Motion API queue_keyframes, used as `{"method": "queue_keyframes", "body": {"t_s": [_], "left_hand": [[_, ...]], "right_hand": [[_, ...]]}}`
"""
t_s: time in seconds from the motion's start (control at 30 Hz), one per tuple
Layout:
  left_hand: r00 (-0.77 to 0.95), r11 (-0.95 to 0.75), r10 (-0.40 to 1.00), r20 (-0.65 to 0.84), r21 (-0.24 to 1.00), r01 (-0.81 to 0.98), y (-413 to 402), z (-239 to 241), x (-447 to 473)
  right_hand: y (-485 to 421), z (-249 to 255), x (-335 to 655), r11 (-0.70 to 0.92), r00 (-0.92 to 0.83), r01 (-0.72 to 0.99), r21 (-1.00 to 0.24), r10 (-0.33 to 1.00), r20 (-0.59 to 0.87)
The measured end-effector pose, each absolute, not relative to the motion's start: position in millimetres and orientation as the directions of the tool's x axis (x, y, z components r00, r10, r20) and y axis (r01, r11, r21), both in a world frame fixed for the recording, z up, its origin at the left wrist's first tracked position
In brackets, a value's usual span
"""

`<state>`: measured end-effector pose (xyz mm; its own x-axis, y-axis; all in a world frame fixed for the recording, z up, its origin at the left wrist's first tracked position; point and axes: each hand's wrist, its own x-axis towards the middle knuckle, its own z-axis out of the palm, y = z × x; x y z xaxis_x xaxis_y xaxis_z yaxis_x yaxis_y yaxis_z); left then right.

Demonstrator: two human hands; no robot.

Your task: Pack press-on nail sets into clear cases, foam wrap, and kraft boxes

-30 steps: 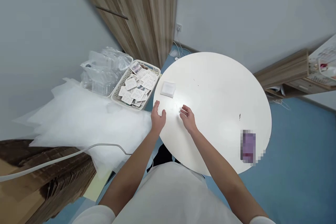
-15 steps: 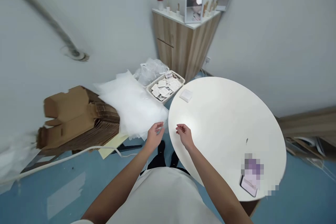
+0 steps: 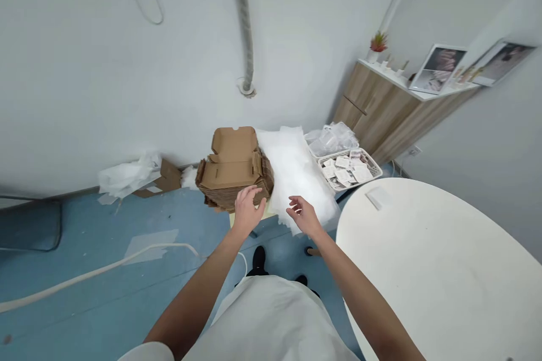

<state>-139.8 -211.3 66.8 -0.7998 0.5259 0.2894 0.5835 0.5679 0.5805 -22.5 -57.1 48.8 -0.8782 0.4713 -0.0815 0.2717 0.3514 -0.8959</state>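
My left hand [image 3: 249,208] is open, fingers apart, in front of a stack of flat brown cardboard boxes [image 3: 232,166]; whether it touches the stack I cannot tell. My right hand [image 3: 304,214], also open with its fingers loosely curved, hovers by the pile of white foam sheets [image 3: 292,163]. Neither hand holds anything. To the right of the foam, a white basket [image 3: 375,167] is filled with small white cards or packets [image 3: 344,169]. Behind it sits a heap of clear plastic bags [image 3: 334,138].
A round white table [image 3: 440,259] stands at the right, with a small white square item [image 3: 378,197] near its edge. At the back right is a wooden cabinet [image 3: 381,104] bearing framed pictures [image 3: 438,69]. A white hose [image 3: 105,268] crosses the blue floor at left.
The view has swung left, so the boxes and foam are now in the middle and the table at the right. Both hands have opened wider and come in front of the box stack and foam.
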Motion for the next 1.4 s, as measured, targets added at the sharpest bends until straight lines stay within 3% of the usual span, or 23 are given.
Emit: {"method": "queue_keyframes", "body": {"t_s": [0.1,0.23,0.4,0.57,0.77,0.93,1.1,1.27,1.4], "left_hand": [[-0.825,0.698,0.507,0.250,0.443,0.563,-238.4,65.9,-185.5],[-0.770,0.693,0.617,0.161,0.352,0.629,-257.8,60.3,-231.3],[-0.690,0.629,0.719,0.077,0.349,0.694,-263.7,50.0,-253.1],[-0.656,0.595,0.754,0.024,0.397,0.699,-265.6,37.1,-256.2],[-0.622,0.527,0.778,0.087,0.448,0.722,-271.2,34.3,-261.9],[-0.556,0.434,0.810,0.187,0.446,0.783,-272.6,38.0,-268.0],[-0.505,0.354,0.792,0.342,0.417,0.837,-271.8,39.4,-271.0],[-0.489,0.271,0.733,0.474,0.456,0.848,-276.8,45.0,-270.6],[-0.480,0.229,0.714,0.509,0.478,0.848,-284.1,51.1,-270.9]], "right_hand": [[-71.9,58.4,-79.2,0.550,-0.880,0.295,-0.781,0.476,0.003],[-92.7,74.7,-146.3,0.716,-0.868,0.382,-0.585,0.496,0.040],[-111.6,81.9,-196.8,0.810,-0.836,0.532,-0.245,0.549,-0.001],[-112.4,79.7,-206.3,0.803,-0.814,0.580,-0.139,0.577,-0.068],[-105.9,90.8,-199.0,0.719,-0.759,0.646,-0.255,0.641,-0.116],[-92.9,92.9,-189.3,0.595,-0.769,0.573,-0.563,0.628,-0.119],[-94.6,87.6,-182.5,0.294,-0.824,0.404,-0.866,0.529,-0.205],[-108.8,89.7,-178.5,0.118,-0.875,0.313,-0.942,0.421,-0.238],[-114.6,104.1,-172.5,0.030,-0.869,0.293,-0.956,0.426,-0.252]]}}
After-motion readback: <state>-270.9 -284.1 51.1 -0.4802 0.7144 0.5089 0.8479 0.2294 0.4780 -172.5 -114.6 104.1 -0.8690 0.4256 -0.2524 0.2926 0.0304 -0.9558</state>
